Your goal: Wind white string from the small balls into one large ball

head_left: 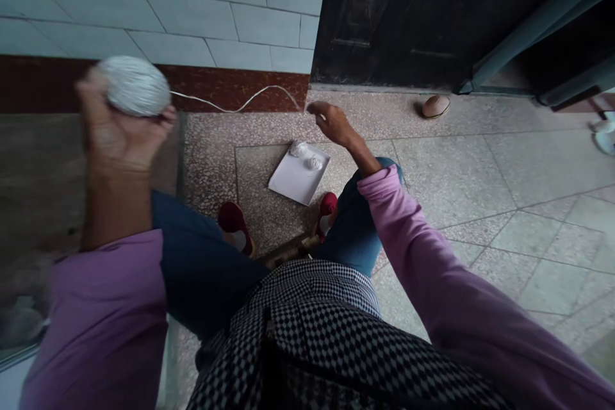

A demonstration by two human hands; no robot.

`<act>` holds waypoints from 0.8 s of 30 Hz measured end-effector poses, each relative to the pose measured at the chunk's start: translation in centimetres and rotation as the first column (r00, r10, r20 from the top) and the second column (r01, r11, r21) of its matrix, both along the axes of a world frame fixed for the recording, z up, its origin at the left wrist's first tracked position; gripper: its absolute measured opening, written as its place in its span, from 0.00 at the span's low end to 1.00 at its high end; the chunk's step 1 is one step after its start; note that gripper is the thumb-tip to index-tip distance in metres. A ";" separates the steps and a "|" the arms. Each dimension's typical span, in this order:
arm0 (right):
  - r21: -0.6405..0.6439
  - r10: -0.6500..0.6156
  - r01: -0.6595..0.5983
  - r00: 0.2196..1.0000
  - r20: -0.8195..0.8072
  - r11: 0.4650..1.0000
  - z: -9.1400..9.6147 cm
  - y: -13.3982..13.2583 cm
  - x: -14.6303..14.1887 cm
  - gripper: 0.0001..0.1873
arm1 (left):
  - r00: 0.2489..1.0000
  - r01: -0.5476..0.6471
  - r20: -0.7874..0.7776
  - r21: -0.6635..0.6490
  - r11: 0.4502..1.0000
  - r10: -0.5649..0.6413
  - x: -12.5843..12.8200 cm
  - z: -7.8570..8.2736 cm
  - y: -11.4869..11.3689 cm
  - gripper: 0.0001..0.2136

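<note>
My left hand (122, 131), raised at the left, is wrapped round a large ball of white yarn (137, 85). From the ball a loose strand of yarn (235, 109) runs rightward in a wavy line to my right hand (331, 122). The fingers of that hand are bent together at the strand's end, pinching it. On the floor between my feet lies a shallow white box lid (295, 182). Two small balls of white yarn sit in it: one (298, 149) at its far edge, the other (315, 163) to the right.
My legs in blue trousers (202, 262) spread to either side of the lid. A tiled wall (192, 19) and a dark door (384, 19) stand ahead. A beige shoe (435, 106) lies by the door sill. Speckled floor (451, 173) extends right.
</note>
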State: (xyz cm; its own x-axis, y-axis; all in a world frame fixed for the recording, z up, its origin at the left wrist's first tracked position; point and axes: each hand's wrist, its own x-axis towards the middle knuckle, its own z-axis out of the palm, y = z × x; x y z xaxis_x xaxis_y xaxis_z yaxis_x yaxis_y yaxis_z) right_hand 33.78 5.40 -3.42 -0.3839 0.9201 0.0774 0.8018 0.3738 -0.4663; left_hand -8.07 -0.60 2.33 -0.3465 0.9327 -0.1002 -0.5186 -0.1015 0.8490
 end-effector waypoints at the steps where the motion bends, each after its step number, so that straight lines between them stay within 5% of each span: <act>1: -0.019 -0.021 0.018 0.990 -0.140 1.000 -0.2 -0.2 -1.3 0.19 | 0.998 0.063 -0.022 0.014 0.998 -0.063 1.0 -0.8 0.2 0.30; 5: -0.118 -0.024 -0.056 0.811 -0.584 0.991 0.1 -1.0 -6.9 0.11 | 0.936 0.333 -0.119 -0.007 0.943 -0.332 5.6 -3.3 0.7 0.33; 8: -0.201 -0.028 -0.154 0.725 -0.688 0.968 0.6 -1.8 -9.9 0.22 | 0.892 0.424 -0.151 -0.052 0.904 -0.427 8.1 -4.3 1.2 0.32; 12: -0.300 -0.074 -0.173 0.747 -0.661 0.938 0.7 -3.1 -11.3 0.34 | 0.871 0.464 -0.145 -0.076 0.883 -0.470 9.5 -4.8 2.0 0.33; 18: -0.353 -0.055 -0.169 0.837 -0.544 0.920 1.6 -5.6 -10.8 0.31 | 0.899 0.414 -0.137 -0.051 0.909 -0.417 9.5 -5.4 2.9 0.36; 24: -0.323 -0.001 -0.212 0.835 -0.550 0.922 3.9 -6.8 -9.4 0.30 | 0.842 0.353 -0.414 -0.063 0.934 -0.346 9.2 -7.8 3.6 0.33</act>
State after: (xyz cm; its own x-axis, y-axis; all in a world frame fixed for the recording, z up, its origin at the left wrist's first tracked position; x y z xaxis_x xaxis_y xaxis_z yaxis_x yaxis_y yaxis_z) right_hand 24.41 -1.45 0.49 -0.4765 0.8788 -0.0267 0.3533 0.1636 -0.9211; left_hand 1.18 3.01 -5.46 -0.0037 1.0000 -0.0059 -0.1264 0.0054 0.9920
